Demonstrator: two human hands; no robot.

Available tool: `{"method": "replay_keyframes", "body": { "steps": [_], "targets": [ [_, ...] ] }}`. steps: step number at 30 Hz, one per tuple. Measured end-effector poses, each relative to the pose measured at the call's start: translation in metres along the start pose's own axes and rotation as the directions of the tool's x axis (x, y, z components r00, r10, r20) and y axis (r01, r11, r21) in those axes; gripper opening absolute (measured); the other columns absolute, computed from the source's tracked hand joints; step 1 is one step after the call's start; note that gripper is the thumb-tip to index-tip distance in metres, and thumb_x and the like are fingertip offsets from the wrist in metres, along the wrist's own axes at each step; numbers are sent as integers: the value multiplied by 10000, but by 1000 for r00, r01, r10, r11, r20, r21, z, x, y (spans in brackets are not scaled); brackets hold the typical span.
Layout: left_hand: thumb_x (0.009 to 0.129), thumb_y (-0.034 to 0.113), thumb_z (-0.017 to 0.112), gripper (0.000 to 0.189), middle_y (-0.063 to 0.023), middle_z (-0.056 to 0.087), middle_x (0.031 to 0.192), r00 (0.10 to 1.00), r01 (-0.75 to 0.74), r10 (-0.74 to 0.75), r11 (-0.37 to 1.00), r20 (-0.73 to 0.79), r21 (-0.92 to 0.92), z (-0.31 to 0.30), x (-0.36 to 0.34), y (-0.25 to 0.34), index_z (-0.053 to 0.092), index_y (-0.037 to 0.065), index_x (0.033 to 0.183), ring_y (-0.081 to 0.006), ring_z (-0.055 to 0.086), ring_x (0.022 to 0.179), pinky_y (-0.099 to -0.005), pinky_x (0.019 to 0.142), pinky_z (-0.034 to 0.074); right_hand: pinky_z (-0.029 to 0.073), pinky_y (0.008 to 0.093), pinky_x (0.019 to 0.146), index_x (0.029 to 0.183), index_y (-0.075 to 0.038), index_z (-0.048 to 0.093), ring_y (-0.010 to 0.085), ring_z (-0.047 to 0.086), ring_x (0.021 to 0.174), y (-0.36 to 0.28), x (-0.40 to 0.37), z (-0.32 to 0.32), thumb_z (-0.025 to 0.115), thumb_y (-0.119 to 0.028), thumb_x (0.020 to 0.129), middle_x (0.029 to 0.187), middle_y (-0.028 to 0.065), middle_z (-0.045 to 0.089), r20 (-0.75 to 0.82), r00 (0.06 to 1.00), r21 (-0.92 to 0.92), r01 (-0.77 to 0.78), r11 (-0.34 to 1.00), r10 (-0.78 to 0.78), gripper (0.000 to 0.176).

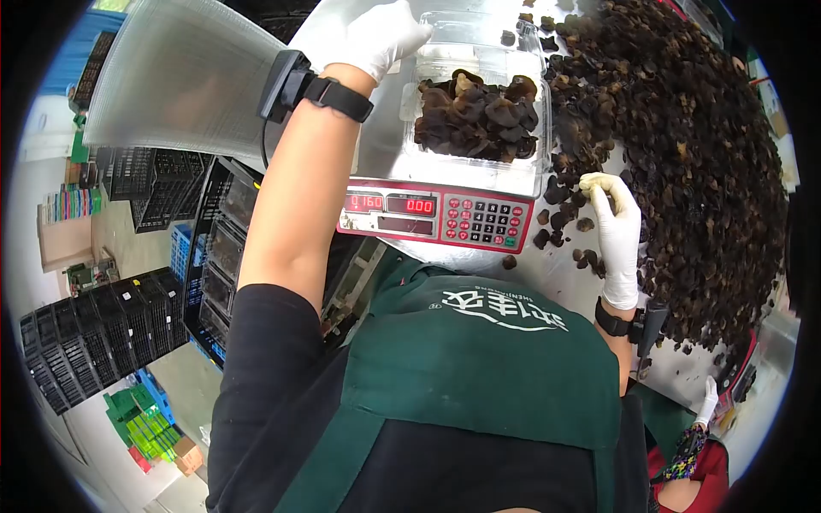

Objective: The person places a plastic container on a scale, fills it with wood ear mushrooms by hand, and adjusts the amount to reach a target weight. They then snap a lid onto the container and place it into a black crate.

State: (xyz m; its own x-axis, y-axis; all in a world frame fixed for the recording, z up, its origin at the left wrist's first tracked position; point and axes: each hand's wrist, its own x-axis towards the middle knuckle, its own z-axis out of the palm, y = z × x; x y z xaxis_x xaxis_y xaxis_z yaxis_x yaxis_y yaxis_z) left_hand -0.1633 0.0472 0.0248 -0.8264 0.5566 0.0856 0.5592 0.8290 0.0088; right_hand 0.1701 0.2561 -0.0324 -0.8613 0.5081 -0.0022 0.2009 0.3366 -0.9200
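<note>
A clear plastic clamshell box [544,145] stands on a red-and-silver digital scale [436,215], whose display reads 0.160. Dark brown wood ear mushrooms [479,115] fill its lower half, and the raised lid [487,60] lies back behind them. At the lid's left corner is my left hand [380,38] in a white glove, its fingers closed against the plastic edge. My right hand [616,231], also gloved in white, is beside the box at the edge of the mushroom pile. Its fingers curl into a pinch; anything between the fingertips is too small to name.
A large heap of wood ear mushrooms [693,171] covers the right of the metal table, with loose pieces [556,218] near the scale. Stacked clear plastic [188,85] rises at left. Black crates [103,333] stand on the floor. A co-worker's gloved hand [708,402] shows lower right.
</note>
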Motion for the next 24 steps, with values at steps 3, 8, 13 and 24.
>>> {"method": "replay_keyframes", "body": {
  "steps": [3,8,13,24],
  "targets": [
    [883,487,557,608,-192,676,1210,979,101,-92,994,183,-42,9,8,8,596,90,1342,-350,634,1126,-437,983,476,418,207,619,941,-17,664,48,515,673,-4,-6,4,545,-104,991,844,-2,649,-15,999,14,-30,999,30,155],
    [873,388,586,450,-238,697,1087,998,-49,53,993,31,-108,32,-5,-4,612,44,1163,-414,641,1088,-461,959,494,414,253,587,792,-17,627,82,504,614,-6,-6,10,589,-162,991,712,16,594,-4,999,4,-39,999,39,250],
    [882,333,666,496,-219,676,1169,917,-170,38,937,-396,-304,23,-23,2,585,92,1308,-405,642,1075,-467,960,482,470,295,626,851,-17,650,175,578,639,8,-5,3,661,-134,920,736,89,618,-83,996,-121,-31,992,21,136],
    [821,300,750,722,-151,416,1521,814,-576,563,745,-147,-336,12,-105,70,469,137,1467,-381,336,1434,-487,1181,277,528,346,755,987,-87,624,272,635,871,67,-31,18,686,-57,783,988,74,613,92,980,-554,198,809,-177,215]
  ]
}}
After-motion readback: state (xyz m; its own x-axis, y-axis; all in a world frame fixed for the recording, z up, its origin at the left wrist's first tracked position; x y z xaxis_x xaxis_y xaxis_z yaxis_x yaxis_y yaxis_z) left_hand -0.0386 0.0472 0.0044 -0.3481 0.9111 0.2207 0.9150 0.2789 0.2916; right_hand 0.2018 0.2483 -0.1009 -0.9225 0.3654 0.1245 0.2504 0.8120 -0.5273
